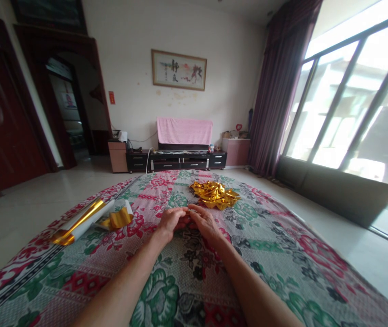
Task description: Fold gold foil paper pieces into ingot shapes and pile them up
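Note:
My left hand (172, 222) and my right hand (204, 222) meet over the middle of the bed-like surface, fingertips together. Between them they pinch a small piece of gold foil paper (188, 212); only a sliver shows, and the fingers hide its shape. Just beyond my right hand lies a pile of folded gold foil pieces (216, 194). Off to the left are a roll of gold foil paper (88, 222) with a white back and a smaller curled gold sheet (121, 219).
A flowered cloth (160, 295) in pink, green and grey covers the surface under my arms. Across the tiled floor (119, 190) stands a low black cabinet (180, 162) with a pink towel (184, 131) above it. Tall windows (337, 104) and a purple curtain (276, 91) are on the right.

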The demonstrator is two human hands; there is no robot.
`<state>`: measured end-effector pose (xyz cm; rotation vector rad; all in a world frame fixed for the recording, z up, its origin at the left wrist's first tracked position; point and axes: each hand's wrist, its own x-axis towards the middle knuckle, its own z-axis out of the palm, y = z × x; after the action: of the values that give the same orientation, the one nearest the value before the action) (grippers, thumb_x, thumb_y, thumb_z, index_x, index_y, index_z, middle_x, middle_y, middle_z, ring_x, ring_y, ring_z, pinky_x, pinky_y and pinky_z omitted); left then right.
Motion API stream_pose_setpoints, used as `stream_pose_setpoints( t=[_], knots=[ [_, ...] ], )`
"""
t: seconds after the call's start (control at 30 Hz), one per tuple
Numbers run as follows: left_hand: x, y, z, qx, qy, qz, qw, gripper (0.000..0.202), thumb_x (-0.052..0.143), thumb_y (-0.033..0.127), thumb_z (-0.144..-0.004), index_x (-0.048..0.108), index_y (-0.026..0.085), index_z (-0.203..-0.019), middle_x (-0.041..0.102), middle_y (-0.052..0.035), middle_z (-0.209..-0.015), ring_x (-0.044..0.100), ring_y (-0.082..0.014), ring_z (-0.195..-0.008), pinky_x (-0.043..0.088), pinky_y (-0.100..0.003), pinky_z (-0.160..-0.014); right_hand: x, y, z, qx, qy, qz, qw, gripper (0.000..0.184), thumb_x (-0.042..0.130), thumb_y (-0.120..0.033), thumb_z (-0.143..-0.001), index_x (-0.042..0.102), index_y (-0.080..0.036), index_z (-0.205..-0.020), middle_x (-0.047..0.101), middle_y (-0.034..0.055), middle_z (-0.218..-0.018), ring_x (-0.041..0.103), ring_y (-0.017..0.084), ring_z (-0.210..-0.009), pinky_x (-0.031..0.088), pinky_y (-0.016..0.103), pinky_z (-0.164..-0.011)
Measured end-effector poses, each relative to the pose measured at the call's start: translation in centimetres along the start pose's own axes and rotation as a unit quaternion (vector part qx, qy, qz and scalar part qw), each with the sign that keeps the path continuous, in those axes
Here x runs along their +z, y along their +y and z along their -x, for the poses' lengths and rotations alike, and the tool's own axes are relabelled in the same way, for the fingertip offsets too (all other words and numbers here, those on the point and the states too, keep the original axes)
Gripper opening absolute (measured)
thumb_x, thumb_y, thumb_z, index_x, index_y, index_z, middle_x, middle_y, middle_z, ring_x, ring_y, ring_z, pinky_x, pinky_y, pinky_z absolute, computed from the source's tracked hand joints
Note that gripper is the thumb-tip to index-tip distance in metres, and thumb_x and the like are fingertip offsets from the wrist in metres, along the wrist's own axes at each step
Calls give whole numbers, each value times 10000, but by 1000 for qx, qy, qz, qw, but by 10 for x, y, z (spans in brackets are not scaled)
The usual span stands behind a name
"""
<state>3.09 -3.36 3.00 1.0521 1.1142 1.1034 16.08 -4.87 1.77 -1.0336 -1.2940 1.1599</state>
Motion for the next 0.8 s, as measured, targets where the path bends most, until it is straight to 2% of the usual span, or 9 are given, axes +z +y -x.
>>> stream_pose_setpoints(
  t=[0.23,0.5,0.63,0.8],
  knots=[
    [2,0,2,6,8,-43,999,305,484,136,-676,658,170,-924,704,-4,-681,633,-125,-581,460,-195,-470,-2,5,-3,-1,-11,-44,999,398,626,-385,-653,615,-180,-994,670,40,-904,629,174,-748,515,300,-686],
    [6,3,6,2,6,-43,999,348,459,130,-701,654,171,-986,700,-6,-640,638,-139,-567,471,-215,-486,-1,1,-1,6,-17,-68,998,377,627,-299,-618,619,-176,-974,672,45,-936,626,182,-790,505,302,-719],
    [6,1,6,13,-6,-43,999,345,466,121,-700,661,177,-979,708,-15,-696,639,-137,-584,480,-223,-501,-2,-4,2,18,8,-57,998,347,568,-300,-654,643,-182,-971,680,39,-892,625,188,-768,504,301,-696],
    [5,0,5,5,1,-41,999,322,478,124,-713,654,166,-980,701,-18,-667,631,-117,-561,461,-185,-459,1,-9,4,12,36,-27,999,365,536,-333,-664,667,-172,-964,688,40,-822,630,190,-736,506,290,-677]
  ],
)
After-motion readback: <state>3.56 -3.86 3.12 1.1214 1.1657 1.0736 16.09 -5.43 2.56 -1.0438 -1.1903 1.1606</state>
